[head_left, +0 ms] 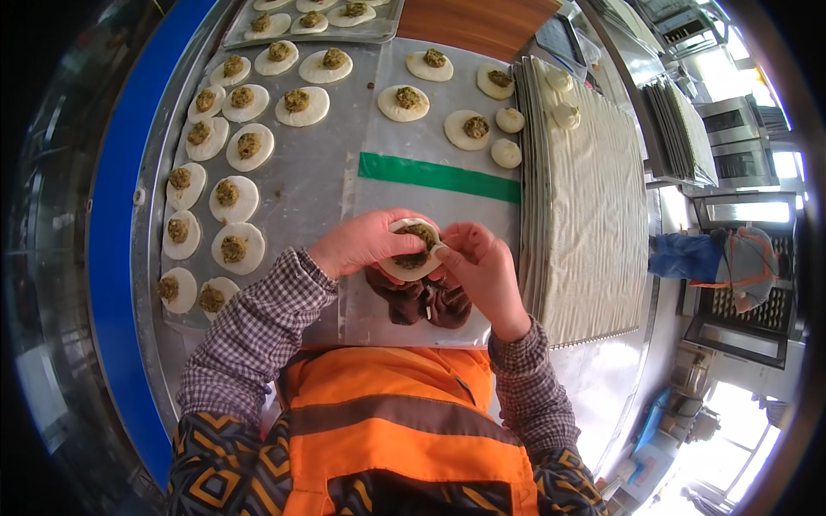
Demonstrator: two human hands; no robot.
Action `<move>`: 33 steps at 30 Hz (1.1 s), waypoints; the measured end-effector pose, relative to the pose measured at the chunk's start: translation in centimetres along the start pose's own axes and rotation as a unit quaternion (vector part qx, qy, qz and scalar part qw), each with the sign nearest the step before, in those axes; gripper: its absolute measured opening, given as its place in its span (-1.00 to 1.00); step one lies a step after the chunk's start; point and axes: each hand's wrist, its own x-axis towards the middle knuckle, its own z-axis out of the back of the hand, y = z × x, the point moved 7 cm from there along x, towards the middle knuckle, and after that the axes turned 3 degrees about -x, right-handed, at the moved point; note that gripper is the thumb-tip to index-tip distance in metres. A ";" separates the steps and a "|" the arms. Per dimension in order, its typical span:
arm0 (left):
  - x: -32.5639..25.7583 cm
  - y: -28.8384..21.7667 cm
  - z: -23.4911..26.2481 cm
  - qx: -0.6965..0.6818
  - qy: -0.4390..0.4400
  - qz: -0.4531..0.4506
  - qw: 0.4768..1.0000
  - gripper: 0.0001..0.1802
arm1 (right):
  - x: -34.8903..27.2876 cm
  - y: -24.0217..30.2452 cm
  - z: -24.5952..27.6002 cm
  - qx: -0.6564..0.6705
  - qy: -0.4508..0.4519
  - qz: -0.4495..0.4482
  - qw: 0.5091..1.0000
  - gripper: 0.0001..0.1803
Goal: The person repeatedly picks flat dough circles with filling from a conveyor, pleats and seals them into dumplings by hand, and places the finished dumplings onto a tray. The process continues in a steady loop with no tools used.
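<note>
Over the near part of the work table, both my hands hold a flat white dough round (411, 274) with greenish-brown filling in its middle. My left hand (361, 243) cups it from the left, the thumb resting on the filling. With thumb and fingertips, my right hand (483, 273) pinches the right edge of the dough. A crumpled dark brown cloth (443, 310) lies on the table just below my hands. Several more filled dough rounds (234, 198) are spread flat along the left and far side. Two closed buns (506, 153) sit at the right, beside an open filled round (467, 130).
A green tape strip (439, 176) crosses the table beyond my hands. To the right rises a stack of cloth-covered trays (589, 224) with two closed buns on top. A metal tray (387, 26) of filled rounds stands at the far left. Another person (740, 262) is farther right.
</note>
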 end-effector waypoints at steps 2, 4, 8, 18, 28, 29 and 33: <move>-0.1 -0.7 -0.3 0.075 -0.007 -0.034 0.997 -0.59 | 0.1 -0.2 0.0 0.056 0.014 -0.026 0.998 -0.88; -0.1 -1.1 -0.4 0.159 0.015 -0.006 0.987 -0.59 | 0.0 1.7 -0.2 -0.130 -0.024 0.108 0.985 -0.88; -0.8 -0.7 -0.8 0.158 0.048 0.085 0.983 -0.57 | -1.0 2.2 -0.5 -0.141 -0.017 0.134 0.981 -0.87; -1.3 -0.4 -0.7 0.114 0.049 0.056 0.991 -0.54 | -0.7 0.3 -1.2 -0.013 -0.001 0.041 0.999 -0.83; -0.5 -0.2 0.0 0.249 0.096 0.129 0.955 -0.55 | -0.7 3.3 -1.7 -0.206 0.028 0.200 0.957 -0.85; -0.6 -0.2 -0.1 0.248 0.105 0.137 0.953 -0.55 | -0.4 2.5 -1.8 -0.128 0.038 0.151 0.980 -0.86; -1.0 -1.2 -0.5 0.197 0.113 0.086 0.970 -0.54 | 0.0 0.8 -2.2 -0.057 0.059 0.092 0.992 -0.86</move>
